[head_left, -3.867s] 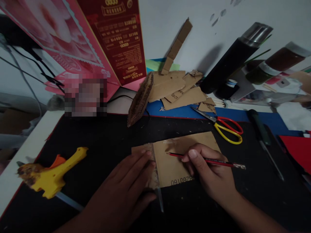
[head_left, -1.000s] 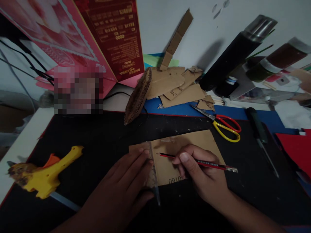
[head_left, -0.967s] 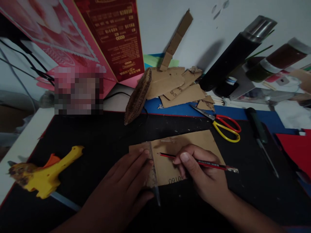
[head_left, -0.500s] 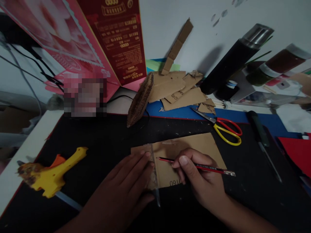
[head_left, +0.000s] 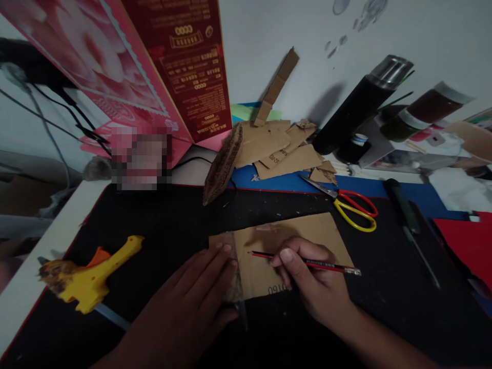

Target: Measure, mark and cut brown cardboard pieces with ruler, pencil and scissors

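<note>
A red-and-black pencil (head_left: 261, 254) is being gripped between thumb and fingers by the right hand (head_left: 313, 271), its tip being aimed toward a clear ruler (head_left: 239, 287). The ruler is being pressed onto a cardboard sheet (head_left: 307, 228) by the flattened left hand (head_left: 192, 297). The sheet is being supported by a black mat (head_left: 172, 220), with scissors (head_left: 336, 194) and a screwdriver (head_left: 409, 225) lying to its right.

Light is dim and cool. The far wall (head_left: 253, 61) is pale and plain — grey marks (head_left: 371, 13) sit at upper right, and a soft shadow (head_left: 326, 105) falls below them. The desk (head_left: 67, 225) shows white at left — a red-edged black mat (head_left: 172, 215) covers much of it.
</note>
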A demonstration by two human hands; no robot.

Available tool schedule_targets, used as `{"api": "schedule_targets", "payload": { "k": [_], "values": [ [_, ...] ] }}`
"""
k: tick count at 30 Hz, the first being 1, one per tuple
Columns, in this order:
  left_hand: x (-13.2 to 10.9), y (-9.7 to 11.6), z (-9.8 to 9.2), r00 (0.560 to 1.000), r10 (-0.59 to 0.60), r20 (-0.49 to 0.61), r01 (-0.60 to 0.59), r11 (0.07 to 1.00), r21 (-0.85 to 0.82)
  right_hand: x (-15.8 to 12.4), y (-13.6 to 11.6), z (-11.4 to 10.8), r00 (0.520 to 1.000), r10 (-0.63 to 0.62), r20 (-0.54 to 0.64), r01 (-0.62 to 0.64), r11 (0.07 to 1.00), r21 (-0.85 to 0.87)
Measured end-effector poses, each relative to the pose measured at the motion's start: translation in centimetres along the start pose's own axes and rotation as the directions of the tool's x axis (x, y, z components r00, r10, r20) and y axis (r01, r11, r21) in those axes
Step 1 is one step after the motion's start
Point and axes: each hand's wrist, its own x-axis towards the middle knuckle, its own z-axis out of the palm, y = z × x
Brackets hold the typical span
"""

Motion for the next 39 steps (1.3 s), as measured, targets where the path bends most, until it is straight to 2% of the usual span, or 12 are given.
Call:
{"api": "schedule_targets", "payload": {
  "k": [9,17,22,26,33,39],
  "values": [
    [-0.3,-0.7,-0.7,0.994,0.055,-0.093,-0.048,0.996,0.073,0.0,0.0,0.0,0.998,0.058,-0.023,-0.056,0.996,0.064],
    [-0.6,-1.2,-0.6,0.992,0.066,-0.106,-0.058,0.996,0.073,0.1,-0.3,0.7,0.993,0.113,-0.032,-0.111,0.993,0.044],
    [-1.0,-1.3,-0.2,0.993,0.057,-0.102,-0.054,0.998,0.033,0.4,-1.3,1.5,0.98,0.192,-0.047,-0.184,0.973,0.137],
    [-1.1,-1.2,-0.1,0.995,0.047,-0.092,-0.047,0.999,-0.003,1.0,-1.6,2.2,0.986,0.159,-0.05,-0.15,0.977,0.151],
    [-1.1,-1.1,0.0,0.996,0.049,-0.074,-0.048,0.999,0.017,0.8,-0.5,2.8,0.992,0.095,-0.083,-0.086,0.991,0.105],
    [-0.9,-1.1,-0.1,0.996,0.042,-0.075,-0.04,0.999,0.026,0.5,-0.3,2.6,0.99,0.103,-0.092,-0.093,0.99,0.111]
  ]
}}
